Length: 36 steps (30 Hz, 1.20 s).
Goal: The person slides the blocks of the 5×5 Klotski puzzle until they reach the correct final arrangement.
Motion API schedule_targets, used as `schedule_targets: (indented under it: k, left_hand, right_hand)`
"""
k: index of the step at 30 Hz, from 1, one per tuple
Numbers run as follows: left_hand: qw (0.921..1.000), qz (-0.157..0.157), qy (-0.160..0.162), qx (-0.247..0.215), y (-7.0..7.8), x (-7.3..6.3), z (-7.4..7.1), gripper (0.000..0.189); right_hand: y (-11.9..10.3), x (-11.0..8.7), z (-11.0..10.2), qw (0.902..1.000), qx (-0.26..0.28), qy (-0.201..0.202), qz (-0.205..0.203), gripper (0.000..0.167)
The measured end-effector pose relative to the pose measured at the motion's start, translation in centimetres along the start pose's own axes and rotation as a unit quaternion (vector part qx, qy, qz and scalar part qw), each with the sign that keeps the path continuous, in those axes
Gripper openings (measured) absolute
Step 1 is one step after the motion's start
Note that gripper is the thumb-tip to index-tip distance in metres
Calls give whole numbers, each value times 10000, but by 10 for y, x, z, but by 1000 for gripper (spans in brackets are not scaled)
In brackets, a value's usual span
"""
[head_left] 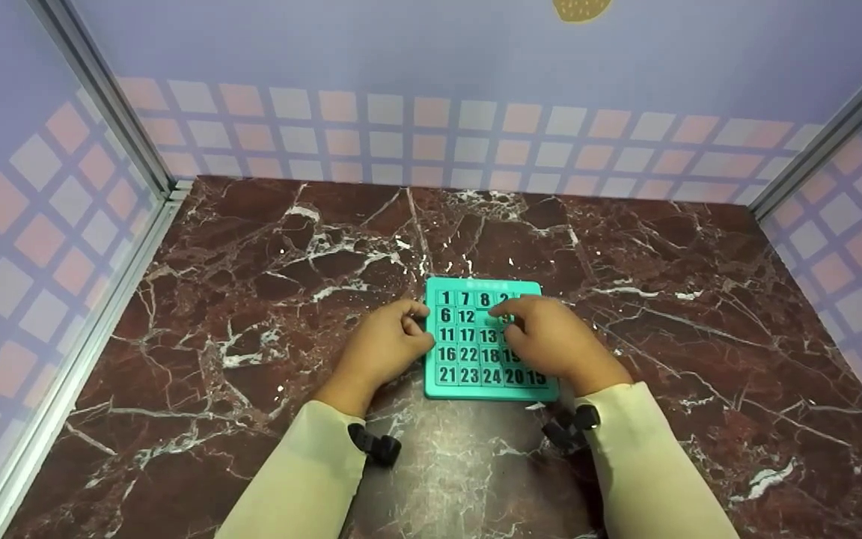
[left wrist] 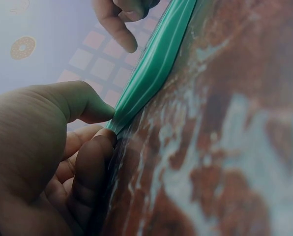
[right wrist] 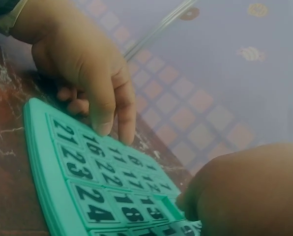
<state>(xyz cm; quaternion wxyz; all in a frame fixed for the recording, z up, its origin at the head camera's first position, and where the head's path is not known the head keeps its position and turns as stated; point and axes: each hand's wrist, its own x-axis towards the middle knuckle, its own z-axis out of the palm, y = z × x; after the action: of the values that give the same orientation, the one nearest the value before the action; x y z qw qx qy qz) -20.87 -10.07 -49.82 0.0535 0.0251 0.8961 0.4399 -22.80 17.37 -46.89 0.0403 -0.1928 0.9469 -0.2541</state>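
A teal sliding number puzzle lies flat on the table, its square tiles printed with black numbers. My left hand pinches the puzzle's left edge; in the left wrist view its thumb rests at the rim and the fingers bend beneath. Over the upper right of the tiles, my right hand reaches in with its index finger pointing down. That fingertip is at the vacant slot, right of tile 12 and beside tile 9. Some tiles in the right column are hidden beneath this hand.
The dark red marbled table has small white flecks behind the puzzle. A lilac back wall with pink and white squares rises beyond it, with side panels left and right. A black strap sits on each wrist over pale sleeves.
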Motion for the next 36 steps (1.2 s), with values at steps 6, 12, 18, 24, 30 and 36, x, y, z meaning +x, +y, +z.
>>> schedule_targets:
  k: [6, 12, 18, 24, 30, 36]
  left_hand:
    - [10000, -32, -71, -1, 1, 0, 0, 44]
    - [9999, -56, -90, 20, 1, -1, -1, 45]
    - [10000, -52, -65, 36, 1, -1, 0, 45]
    - [9999, -73, -63, 60, 1, 0, 0, 46]
    - [9999, -93, -57, 80, 1, 0, 0, 46]
    - [10000, -33, -70, 15, 1, 0, 0, 44]
  right_hand:
    - [5, 3, 9, 9985, -273, 468, 18, 41]
    - [6, 3, 15, 9969, -596, 503, 29, 43]
    - [7, 3, 15, 9968, -664, 443, 37, 45]
    - [7, 3, 15, 9969, -678, 400, 61, 43]
    - [5, 3, 14, 9972, -632, 398, 100, 39]
    - [3, 2, 12, 9970, -631, 442, -10, 37]
